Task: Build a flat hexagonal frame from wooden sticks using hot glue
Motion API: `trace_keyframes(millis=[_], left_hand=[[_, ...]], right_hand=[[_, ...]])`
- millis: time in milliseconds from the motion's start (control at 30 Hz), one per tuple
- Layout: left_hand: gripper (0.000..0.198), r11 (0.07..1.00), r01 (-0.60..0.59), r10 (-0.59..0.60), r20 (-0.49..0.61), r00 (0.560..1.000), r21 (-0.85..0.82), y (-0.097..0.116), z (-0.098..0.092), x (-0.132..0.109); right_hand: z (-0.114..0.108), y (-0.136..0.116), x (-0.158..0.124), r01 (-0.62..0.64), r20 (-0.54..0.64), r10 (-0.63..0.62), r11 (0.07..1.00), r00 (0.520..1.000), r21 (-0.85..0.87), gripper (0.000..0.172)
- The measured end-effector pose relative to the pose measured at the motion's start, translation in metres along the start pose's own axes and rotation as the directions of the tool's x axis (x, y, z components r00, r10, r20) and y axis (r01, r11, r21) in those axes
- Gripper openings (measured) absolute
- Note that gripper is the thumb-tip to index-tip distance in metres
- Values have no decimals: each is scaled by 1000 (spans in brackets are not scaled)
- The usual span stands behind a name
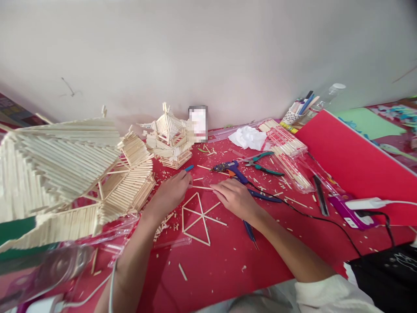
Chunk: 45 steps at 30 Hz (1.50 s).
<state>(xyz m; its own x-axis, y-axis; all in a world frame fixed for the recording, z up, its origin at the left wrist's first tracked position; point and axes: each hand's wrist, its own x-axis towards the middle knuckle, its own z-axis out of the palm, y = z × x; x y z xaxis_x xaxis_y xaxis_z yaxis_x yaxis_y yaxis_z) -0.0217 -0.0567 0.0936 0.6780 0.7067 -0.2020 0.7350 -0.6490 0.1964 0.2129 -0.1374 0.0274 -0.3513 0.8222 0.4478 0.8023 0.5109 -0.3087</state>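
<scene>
My left hand (174, 189) is closed, its fingertips at the left end of a thin wooden stick (202, 188). A blue-tipped, pen-like thing (189, 168) sticks up beside those fingers; whether they grip it too is hard to see. The stick's right end is pinched by my right hand (233, 195). Just below the stick, a flat frame of wooden sticks (202, 215) lies on the red tabletop (224, 265), with spokes meeting at its middle and outer sticks on part of its edge. Blue-handled pliers (264, 196) lie partly under my right forearm.
Stick-built models stand at left: a big roofed building (65, 161) and a small pagoda (171, 141). Beyond my right hand lie a glue gun (237, 170), green-handled pliers (269, 168) and packets of chopsticks (285, 148). A purple power strip (350, 213) and red board (358, 165) are at right.
</scene>
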Motion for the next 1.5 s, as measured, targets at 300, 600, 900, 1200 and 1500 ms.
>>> trace_keyframes(millis=[300, 600, 900, 1200, 1500], left_hand=[[20, 993, -116, 116, -31, 993, 22, 17, 17, 9], [14, 991, 55, -43, 100, 994, -120, 3, 22, 7], [33, 989, 138, -126, 187, 974, -56, 15, 27, 10], [37, 982, 187, -178, 170, 969, -33, 22, 32, 13], [37, 976, 214, -205, 191, 960, -29, 25, 28, 13]], right_hand=[[-2, -3, -3, -82, 141, 74, 995, 987, 50, 15], [3, -1, -5, -196, 356, 192, 980, 914, -27, 22], [8, -5, -2, -210, 420, 211, 977, 883, -50, 27], [10, -10, 0, -171, 425, 190, 982, 885, -84, 27], [14, -7, -1, -146, 409, 154, 988, 899, -50, 28]])
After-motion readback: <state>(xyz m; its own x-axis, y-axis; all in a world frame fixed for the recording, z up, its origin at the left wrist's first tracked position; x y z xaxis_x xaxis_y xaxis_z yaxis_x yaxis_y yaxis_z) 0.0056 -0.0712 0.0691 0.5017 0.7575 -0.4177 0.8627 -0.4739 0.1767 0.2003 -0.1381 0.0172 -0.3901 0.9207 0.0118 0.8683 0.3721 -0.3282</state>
